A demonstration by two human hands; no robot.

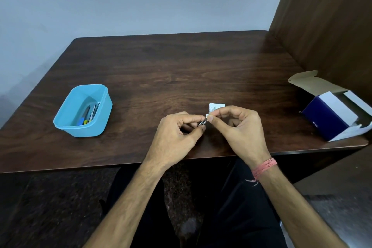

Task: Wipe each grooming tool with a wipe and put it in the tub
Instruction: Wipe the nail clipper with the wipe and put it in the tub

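A small slender metal grooming tool (pixel 202 122), only its dark tip visible, is held above the near centre of the dark wood-grain tabletop (pixel 171 70), at the point where the two hands meet. The left hand (pixel 177 129) grips the tool with thumb and curled fingers, palm turned inward. The right hand (pixel 237 125) pinches a small white wipe (pixel 215 107) between thumb and forefinger against the tool's tip; the wipe's free edge stands up at 12 o'clock from the fingers, and the remaining fingers are loosely curled. Both forearms rise from the near edge of the tabletop, and a pink thread band (pixel 264 166) circles the right wrist.

At about 9 o'clock from the hands, well apart, stands the light-blue rectangular plastic tub (pixel 60 122), which already contains several tools with blue, yellow and grey parts; their exact number cannot be told. At 3 o'clock, near the right edge, lies an opened navy-and-white cardboard box (pixel 330 119).

Judged progress: no loose tool lies on the tabletop, so this appears to be the last one, now in its wiping stage. Placing it in the tub remains.
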